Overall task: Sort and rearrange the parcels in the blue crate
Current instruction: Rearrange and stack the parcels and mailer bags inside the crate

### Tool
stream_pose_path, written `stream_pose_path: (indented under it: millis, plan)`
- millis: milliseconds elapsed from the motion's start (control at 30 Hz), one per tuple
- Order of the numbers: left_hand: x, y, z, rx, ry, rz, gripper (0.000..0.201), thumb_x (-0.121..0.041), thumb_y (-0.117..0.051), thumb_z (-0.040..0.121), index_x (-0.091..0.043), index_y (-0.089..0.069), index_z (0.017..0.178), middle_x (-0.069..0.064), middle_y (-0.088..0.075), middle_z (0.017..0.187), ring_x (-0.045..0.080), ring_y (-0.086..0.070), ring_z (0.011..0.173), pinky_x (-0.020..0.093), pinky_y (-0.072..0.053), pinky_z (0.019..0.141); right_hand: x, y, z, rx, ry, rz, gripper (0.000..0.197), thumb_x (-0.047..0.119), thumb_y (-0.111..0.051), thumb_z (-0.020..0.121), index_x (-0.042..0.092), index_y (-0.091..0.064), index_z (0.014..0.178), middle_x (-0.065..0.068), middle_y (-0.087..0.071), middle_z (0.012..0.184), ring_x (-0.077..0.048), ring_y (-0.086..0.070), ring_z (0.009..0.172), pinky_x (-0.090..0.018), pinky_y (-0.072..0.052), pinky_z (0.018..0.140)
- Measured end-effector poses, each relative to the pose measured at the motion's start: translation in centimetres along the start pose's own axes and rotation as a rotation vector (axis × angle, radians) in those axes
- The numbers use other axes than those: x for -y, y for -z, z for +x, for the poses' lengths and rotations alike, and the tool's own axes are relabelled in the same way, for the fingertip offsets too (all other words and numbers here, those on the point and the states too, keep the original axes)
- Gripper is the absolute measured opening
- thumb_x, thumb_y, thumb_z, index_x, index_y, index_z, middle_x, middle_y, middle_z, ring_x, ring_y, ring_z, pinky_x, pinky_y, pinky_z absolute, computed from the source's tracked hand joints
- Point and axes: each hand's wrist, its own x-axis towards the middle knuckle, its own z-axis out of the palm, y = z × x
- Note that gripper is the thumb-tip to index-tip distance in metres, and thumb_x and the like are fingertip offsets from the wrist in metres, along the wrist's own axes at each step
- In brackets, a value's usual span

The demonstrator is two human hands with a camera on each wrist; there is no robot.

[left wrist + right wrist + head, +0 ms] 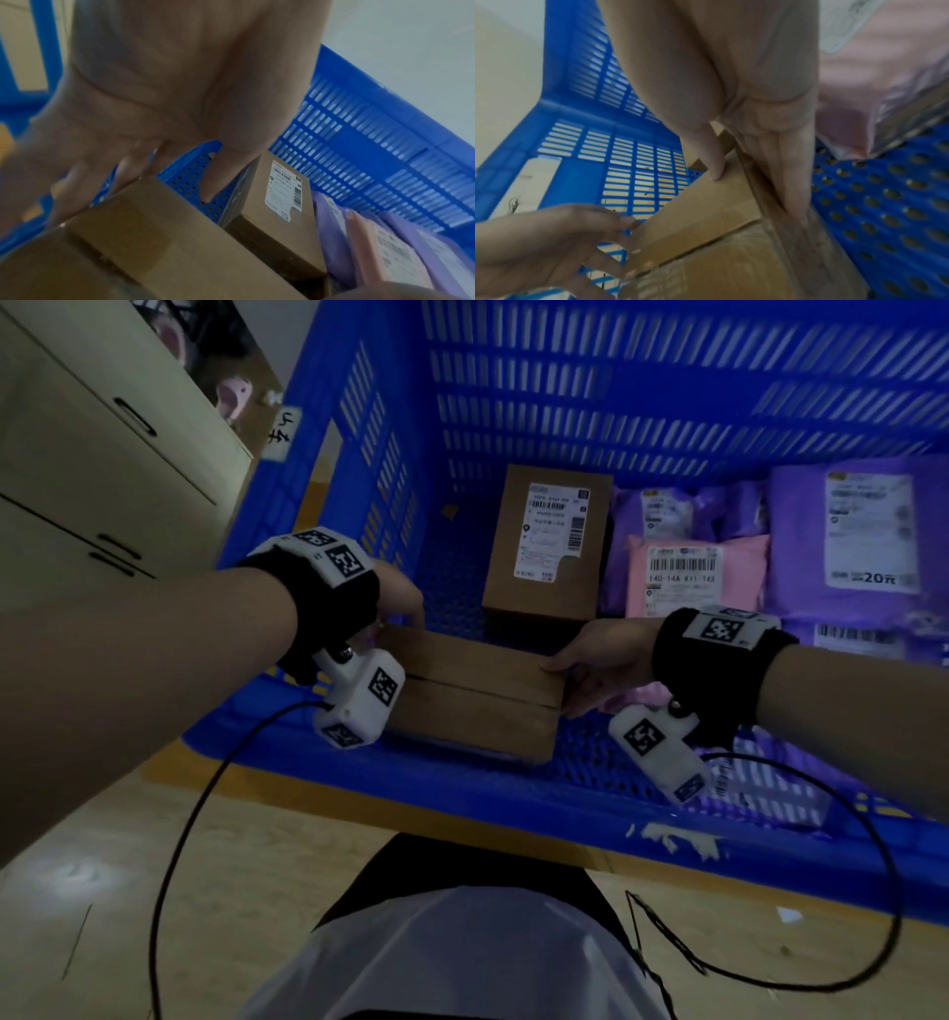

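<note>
A plain brown cardboard box (472, 690) sits low in the near-left part of the blue crate (513, 403), between both hands. My left hand (398, 603) is at its left end, spread straight fingers (618, 229) touching that end, thumb (213, 182) off the box above the crate floor. My right hand (570, 680) grips the right end, with its thumb (716, 162) on top and its fingers (790, 182) down the side. A second brown box (547, 546) with a white label lies behind it.
Pink (693, 582) and purple (847, 531) mailer bags fill the crate's right half. Perforated floor (452, 577) shows at the left between the boxes and the wall. A beige cabinet (102, 454) stands left of the crate. Black cables (205, 773) hang from both wrists.
</note>
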Motion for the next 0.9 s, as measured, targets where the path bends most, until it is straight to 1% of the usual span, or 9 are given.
stream_pose_path:
  millis: [133,200,267,300,400,533,700,800,900]
  plan:
    - [0.2,-0.3,0.1,-0.016,-0.043,0.005,0.055,-0.022,-0.047,0.099,0.001,-0.028,0.146,0.021,-0.033,0.150,0.040,-0.045,0.128,0.041,-0.045,0.094,-0.2,0.8,-0.6,-0.052,0.022,0.071,0.045,0.016,-0.051,0.096,0.002,-0.042,0.137,-0.018,-0.052,0.135,-0.034,-0.053,0.122,-0.042,-0.052,0.089]
    - [0.1,-0.4,0.1,-0.034,-0.068,-0.002,0.055,-0.022,-0.051,0.097,-0.001,-0.032,0.145,0.019,-0.034,0.150,0.039,-0.042,0.131,0.046,-0.044,0.102,-0.2,1.0,-1.1,-0.093,0.030,0.115,0.044,0.015,-0.051,0.096,0.002,-0.041,0.137,-0.017,-0.057,0.122,-0.031,-0.059,0.107,-0.038,-0.058,0.075]
    - [-0.2,-0.3,-0.2,-0.020,-0.079,0.015,0.053,-0.023,-0.055,0.096,-0.001,-0.038,0.141,0.019,-0.041,0.144,0.039,-0.048,0.124,0.049,-0.045,0.101,-0.1,1.2,-1.8,-0.121,0.036,0.137,0.040,0.014,-0.049,0.097,0.001,-0.042,0.134,-0.016,-0.059,0.105,-0.027,-0.060,0.090,-0.035,-0.059,0.057]
    - [-0.4,-0.1,-0.3,-0.026,-0.093,0.034,0.052,-0.024,-0.056,0.095,-0.001,-0.041,0.139,0.020,-0.045,0.139,0.039,-0.052,0.119,0.048,-0.048,0.098,0.0,1.3,-2.3,-0.129,0.039,0.143,0.038,0.013,-0.048,0.097,0.001,-0.043,0.133,-0.016,-0.059,0.101,-0.026,-0.060,0.087,-0.035,-0.059,0.055]
    - [-1.0,1.1,-1.0,-0.038,-0.157,0.066,0.055,-0.028,-0.061,0.091,-0.001,-0.044,0.136,0.022,-0.049,0.134,0.039,-0.057,0.110,0.047,-0.053,0.089,0.6,1.9,-4.2,-0.153,0.067,0.162,0.035,0.014,-0.048,0.097,0.000,-0.046,0.129,-0.017,-0.061,0.102,-0.026,-0.061,0.088,-0.034,-0.059,0.055]
    - [-1.5,3.2,-3.0,-0.045,-0.225,0.023,0.061,-0.029,-0.065,0.088,-0.001,-0.042,0.137,0.024,-0.048,0.136,0.041,-0.058,0.110,0.052,-0.053,0.089,1.7,1.7,-7.2,-0.190,0.124,0.183,0.029,0.017,-0.050,0.096,0.000,-0.051,0.120,-0.018,-0.065,0.101,-0.027,-0.064,0.089,-0.031,-0.061,0.057]
    - [-2.1,6.3,-6.6,-0.150,-0.385,-0.050,0.050,-0.025,-0.063,0.090,-0.002,-0.044,0.130,0.021,-0.046,0.134,0.037,-0.055,0.109,0.045,-0.053,0.079,3.4,1.4,-10.9,-0.333,0.279,0.162,0.020,0.018,-0.053,0.095,0.000,-0.060,0.097,-0.011,-0.073,0.066,-0.018,-0.071,0.057,-0.028,-0.060,0.056]
    - [-2.4,8.5,-8.5,-0.149,-0.504,-0.164,0.056,-0.031,-0.066,0.087,-0.002,-0.045,0.130,0.014,-0.050,0.130,0.037,-0.053,0.114,0.049,-0.050,0.087,5.2,1.5,-13.4,-0.447,0.371,0.134,0.023,0.022,-0.055,0.093,0.001,-0.062,0.090,-0.011,-0.072,0.063,-0.018,-0.070,0.054,-0.029,-0.059,0.062]
    - [-2.8,10.2,-10.3,-0.075,-0.660,-0.280,0.054,-0.036,-0.068,0.082,-0.010,-0.055,0.128,0.012,-0.060,0.126,0.031,-0.060,0.109,0.041,-0.053,0.074,7.1,1.7,-15.6,-0.572,0.457,0.145,0.023,0.021,-0.056,0.093,0.000,-0.060,0.084,-0.011,-0.069,0.053,-0.018,-0.067,0.045,-0.028,-0.058,0.051]
